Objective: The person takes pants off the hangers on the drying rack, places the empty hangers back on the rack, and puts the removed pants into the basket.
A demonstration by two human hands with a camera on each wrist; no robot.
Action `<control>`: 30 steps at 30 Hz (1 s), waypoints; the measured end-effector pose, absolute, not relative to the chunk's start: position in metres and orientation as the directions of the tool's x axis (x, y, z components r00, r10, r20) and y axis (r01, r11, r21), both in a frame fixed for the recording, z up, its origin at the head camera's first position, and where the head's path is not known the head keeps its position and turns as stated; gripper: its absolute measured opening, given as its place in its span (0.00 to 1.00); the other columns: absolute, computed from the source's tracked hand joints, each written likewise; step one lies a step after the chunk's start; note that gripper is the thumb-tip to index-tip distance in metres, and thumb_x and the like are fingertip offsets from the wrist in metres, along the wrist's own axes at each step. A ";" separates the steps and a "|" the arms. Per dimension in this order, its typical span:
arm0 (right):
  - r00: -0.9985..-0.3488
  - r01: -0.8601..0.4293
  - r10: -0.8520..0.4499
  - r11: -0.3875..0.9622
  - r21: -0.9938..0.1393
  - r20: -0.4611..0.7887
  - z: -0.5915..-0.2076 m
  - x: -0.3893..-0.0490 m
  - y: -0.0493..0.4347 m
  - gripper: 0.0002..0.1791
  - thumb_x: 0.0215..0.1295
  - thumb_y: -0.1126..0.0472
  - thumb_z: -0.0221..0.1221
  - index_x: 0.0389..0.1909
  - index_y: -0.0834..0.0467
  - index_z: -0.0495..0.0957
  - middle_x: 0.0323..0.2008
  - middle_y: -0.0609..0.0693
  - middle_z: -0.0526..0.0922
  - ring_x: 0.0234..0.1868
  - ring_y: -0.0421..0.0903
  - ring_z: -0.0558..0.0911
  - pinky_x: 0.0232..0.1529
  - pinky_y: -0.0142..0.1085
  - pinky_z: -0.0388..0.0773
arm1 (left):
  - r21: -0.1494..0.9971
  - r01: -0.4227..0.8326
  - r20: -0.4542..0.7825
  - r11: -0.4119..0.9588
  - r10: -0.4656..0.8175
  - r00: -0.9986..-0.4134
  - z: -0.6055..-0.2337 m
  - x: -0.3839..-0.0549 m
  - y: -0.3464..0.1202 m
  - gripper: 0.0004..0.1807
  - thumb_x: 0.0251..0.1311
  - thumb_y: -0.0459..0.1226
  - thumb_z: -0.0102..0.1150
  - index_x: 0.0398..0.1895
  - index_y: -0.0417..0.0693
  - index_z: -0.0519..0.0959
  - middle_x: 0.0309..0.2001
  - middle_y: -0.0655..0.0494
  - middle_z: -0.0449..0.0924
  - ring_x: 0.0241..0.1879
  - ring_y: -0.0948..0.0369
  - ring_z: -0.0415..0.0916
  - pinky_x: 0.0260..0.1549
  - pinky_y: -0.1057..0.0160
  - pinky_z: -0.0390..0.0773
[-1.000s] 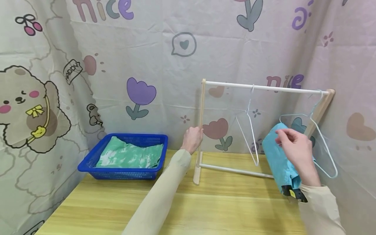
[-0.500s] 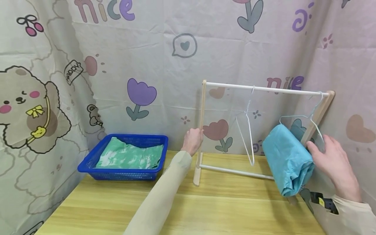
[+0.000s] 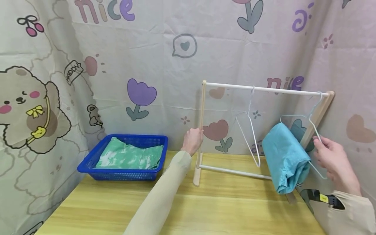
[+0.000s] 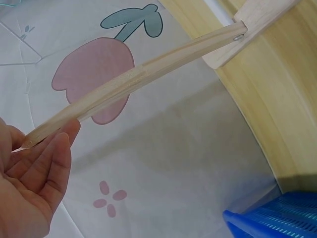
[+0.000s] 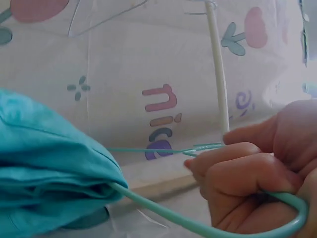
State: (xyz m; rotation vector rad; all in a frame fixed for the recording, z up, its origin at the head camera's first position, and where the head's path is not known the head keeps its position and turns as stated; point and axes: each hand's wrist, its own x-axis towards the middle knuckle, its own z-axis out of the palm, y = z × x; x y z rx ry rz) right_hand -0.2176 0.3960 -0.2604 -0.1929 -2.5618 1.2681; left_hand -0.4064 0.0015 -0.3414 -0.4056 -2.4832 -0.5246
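Observation:
In the head view my left hand (image 3: 192, 141) grips the left wooden post (image 3: 202, 107) of a small drying rack. The left wrist view shows the thumb and fingers around that post (image 4: 133, 80). My right hand (image 3: 336, 161) holds the right side of a light-blue clothes hanger (image 3: 315, 106), hooked near the right end of the rack's top bar. A folded teal garment (image 3: 286, 156) is draped over this hanger's lower bar. In the right wrist view the curled fingers (image 5: 242, 173) are around the hanger's side, beside the garment (image 5: 44, 163).
A white hanger (image 3: 254, 140) hangs bare from the middle of the top bar (image 3: 229, 86). At the left of the wooden table (image 3: 117, 205) stands a blue plastic basket (image 3: 123, 174) with a green-and-white folded cloth (image 3: 129, 155). Patterned curtains (image 3: 161, 71) enclose the back and sides.
My right hand has moved right from in front of the teal garment to the hanger's right side and taken hold of it. The left hand stays on the post. The white hanger swings slightly.

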 end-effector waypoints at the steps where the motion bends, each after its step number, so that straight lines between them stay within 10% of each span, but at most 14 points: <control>1: -0.950 0.000 0.254 0.577 -0.817 0.179 -0.261 -0.218 0.396 0.37 0.78 0.45 0.34 0.77 0.65 0.43 0.18 0.40 0.62 0.15 0.41 0.64 0.17 0.38 0.61 | 0.282 0.389 0.576 0.877 0.169 -0.800 -0.341 -0.406 0.001 0.21 0.74 0.42 0.46 0.28 0.41 0.82 0.25 0.48 0.84 0.28 0.50 0.84 0.28 0.56 0.84; 15: -0.920 -0.187 0.332 0.090 -0.978 0.207 -0.262 -0.221 0.384 0.20 0.76 0.52 0.47 0.64 0.49 0.67 0.17 0.41 0.64 0.11 0.40 0.62 0.12 0.37 0.53 | 0.262 0.398 0.578 0.879 0.187 -0.794 -0.341 -0.409 0.001 0.19 0.73 0.42 0.48 0.27 0.41 0.81 0.24 0.48 0.83 0.27 0.50 0.84 0.27 0.56 0.83; 30: -0.921 -0.241 0.295 0.084 -0.967 0.255 -0.262 -0.205 0.365 0.10 0.74 0.48 0.49 0.48 0.47 0.72 0.19 0.42 0.65 0.11 0.42 0.62 0.11 0.36 0.54 | 0.267 0.382 0.566 0.885 0.177 -0.805 -0.340 -0.408 0.003 0.19 0.73 0.42 0.48 0.30 0.41 0.82 0.27 0.47 0.85 0.30 0.49 0.85 0.29 0.55 0.84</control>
